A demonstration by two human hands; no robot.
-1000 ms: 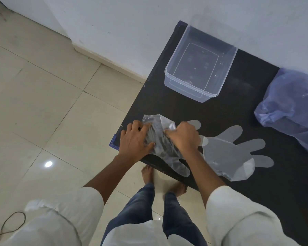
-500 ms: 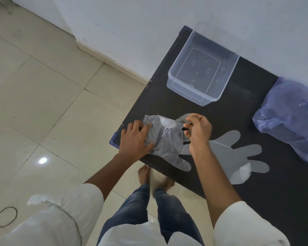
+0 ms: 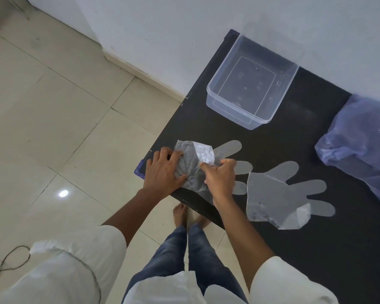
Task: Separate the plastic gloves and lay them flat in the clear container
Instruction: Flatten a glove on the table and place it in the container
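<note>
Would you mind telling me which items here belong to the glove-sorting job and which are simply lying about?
Belonging to the job:
- stuck glove bundle, held by the left hand and right hand
- flat glove on the black table
- clear container, nothing in it yet

Lying about:
- bluish plastic bag, possibly glove packaging
- cable on the floor
</note>
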